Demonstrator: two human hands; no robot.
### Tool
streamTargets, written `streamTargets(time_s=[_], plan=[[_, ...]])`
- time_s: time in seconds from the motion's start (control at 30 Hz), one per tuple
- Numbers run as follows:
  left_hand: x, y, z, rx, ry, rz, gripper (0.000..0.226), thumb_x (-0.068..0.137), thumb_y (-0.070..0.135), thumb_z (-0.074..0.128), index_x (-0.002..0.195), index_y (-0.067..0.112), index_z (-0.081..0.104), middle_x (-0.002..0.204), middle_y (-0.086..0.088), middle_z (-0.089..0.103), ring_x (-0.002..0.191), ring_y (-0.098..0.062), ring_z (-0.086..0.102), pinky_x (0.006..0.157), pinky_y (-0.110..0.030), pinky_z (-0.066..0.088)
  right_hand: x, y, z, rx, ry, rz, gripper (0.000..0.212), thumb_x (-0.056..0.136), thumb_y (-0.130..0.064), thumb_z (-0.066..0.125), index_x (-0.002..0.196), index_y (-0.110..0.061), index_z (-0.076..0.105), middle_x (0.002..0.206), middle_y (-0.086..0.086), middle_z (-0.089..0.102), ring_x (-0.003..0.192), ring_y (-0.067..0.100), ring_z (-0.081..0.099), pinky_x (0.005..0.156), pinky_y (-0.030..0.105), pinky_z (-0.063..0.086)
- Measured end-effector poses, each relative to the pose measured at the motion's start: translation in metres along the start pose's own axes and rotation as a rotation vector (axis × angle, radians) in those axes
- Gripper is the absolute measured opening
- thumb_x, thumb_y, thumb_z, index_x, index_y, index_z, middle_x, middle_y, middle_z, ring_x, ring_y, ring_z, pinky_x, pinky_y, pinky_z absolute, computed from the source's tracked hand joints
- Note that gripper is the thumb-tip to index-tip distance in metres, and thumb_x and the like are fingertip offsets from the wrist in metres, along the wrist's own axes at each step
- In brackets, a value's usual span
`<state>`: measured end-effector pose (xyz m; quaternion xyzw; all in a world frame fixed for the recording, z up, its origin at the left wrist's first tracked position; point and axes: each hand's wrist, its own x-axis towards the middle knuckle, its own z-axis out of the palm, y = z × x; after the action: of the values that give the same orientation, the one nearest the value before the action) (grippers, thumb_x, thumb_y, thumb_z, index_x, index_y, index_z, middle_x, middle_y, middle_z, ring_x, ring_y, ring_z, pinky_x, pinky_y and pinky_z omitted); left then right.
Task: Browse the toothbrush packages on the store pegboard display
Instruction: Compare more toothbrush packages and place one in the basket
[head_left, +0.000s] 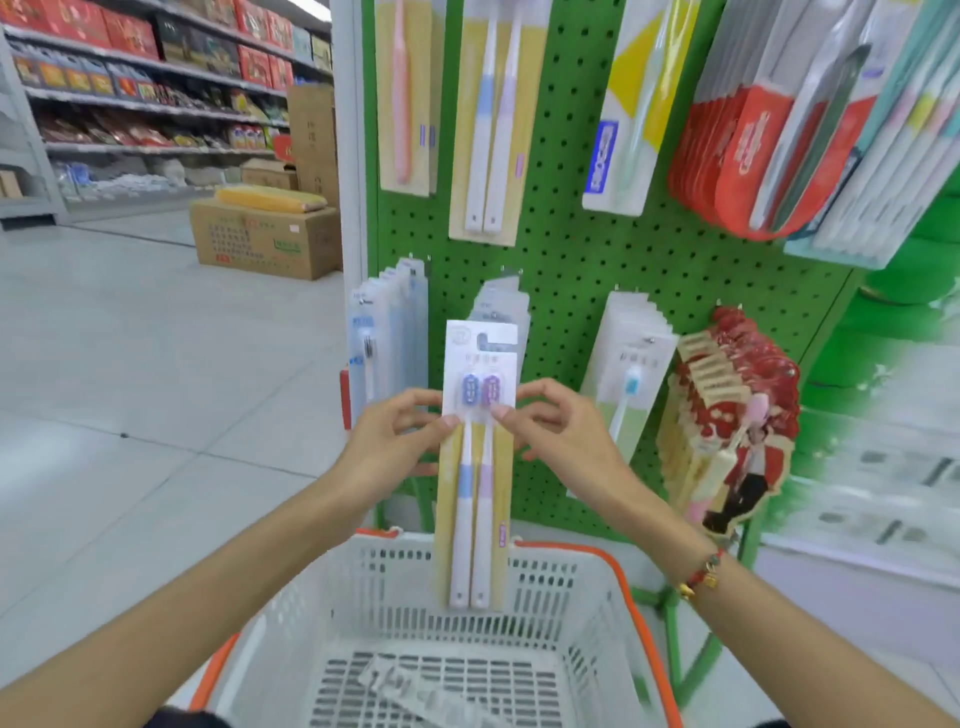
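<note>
both bare forearms reach forward and inward from the lower corners of the view, converging toward the middle. the left hand is held with its back to the camera, fingers curled, the thumb and fingertips pinching the left edge of the two-brush toothbrush package just below the brush heads. the right hand mirrors it on the package's right edge, thumb tip pressed on the front and the other fingers curled behind. the two hands sit level with each other, close but apart. the right wrist wears a red cord bracelet with small gold charms.
</note>
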<state>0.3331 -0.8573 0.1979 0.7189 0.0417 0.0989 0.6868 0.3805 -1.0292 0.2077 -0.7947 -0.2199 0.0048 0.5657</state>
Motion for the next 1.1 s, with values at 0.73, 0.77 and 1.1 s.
streamTargets(time_s=[0.73,0.77,1.1], plan=[[-0.010,-0.001,0.027,-0.112,0.058,0.071,0.014,0.094,0.016,0.060,0.105,0.020,0.066,0.093,0.003,0.071,0.074,0.000,0.068,0.063,-0.016,0.054,-0.005,0.004,-0.012,0.047,0.042,0.015,0.039,0.087,-0.037,0.068,0.123,-0.025,0.060,0.103,0.001,0.070,0.094,0.013,0.068,0.087,0.029,0.056],[-0.010,0.000,0.027,-0.144,0.083,0.073,0.012,0.094,0.015,0.060,0.100,0.023,0.066,0.090,0.005,0.071,0.073,0.001,0.068,0.063,-0.015,0.054,-0.005,0.006,-0.012,0.011,0.018,0.002,0.038,0.086,-0.035,0.070,0.122,-0.025,0.061,0.105,0.002,0.069,0.095,0.017,0.067,0.086,0.029,0.055],[-0.008,0.003,0.022,-0.151,0.015,0.034,0.026,0.092,0.018,0.063,0.118,0.018,0.063,0.102,0.001,0.074,0.094,-0.011,0.071,0.074,-0.020,0.057,-0.008,0.007,-0.012,0.147,-0.029,0.007,0.023,0.086,-0.030,0.070,0.108,-0.022,0.069,0.101,-0.001,0.074,0.096,0.014,0.069,0.087,0.022,0.053]])
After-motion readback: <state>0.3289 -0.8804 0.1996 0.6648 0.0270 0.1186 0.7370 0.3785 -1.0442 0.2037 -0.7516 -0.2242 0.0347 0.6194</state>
